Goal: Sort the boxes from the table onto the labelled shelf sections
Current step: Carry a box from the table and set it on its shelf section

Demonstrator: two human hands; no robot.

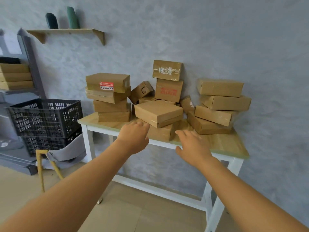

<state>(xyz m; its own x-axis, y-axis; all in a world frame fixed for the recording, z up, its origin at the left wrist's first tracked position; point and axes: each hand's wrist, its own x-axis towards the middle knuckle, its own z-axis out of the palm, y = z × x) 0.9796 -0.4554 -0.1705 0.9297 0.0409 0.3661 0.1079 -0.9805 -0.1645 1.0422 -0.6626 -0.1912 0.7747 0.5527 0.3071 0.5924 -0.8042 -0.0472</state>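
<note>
Head cam: both hands reach w/ fingers spread, holding nothing. Left hand (133, 138) is at, maybe touching, the flat brown cardboard box (158, 113) atop the front pile on the wood-top white-frame table (222, 144); right hand (192, 148) hovers just beside the pile.

shelf unit (25, 64) cut by left edge; red sticker (106, 85) text unreadable; rear boxes (145, 97) partly hidden
</note>
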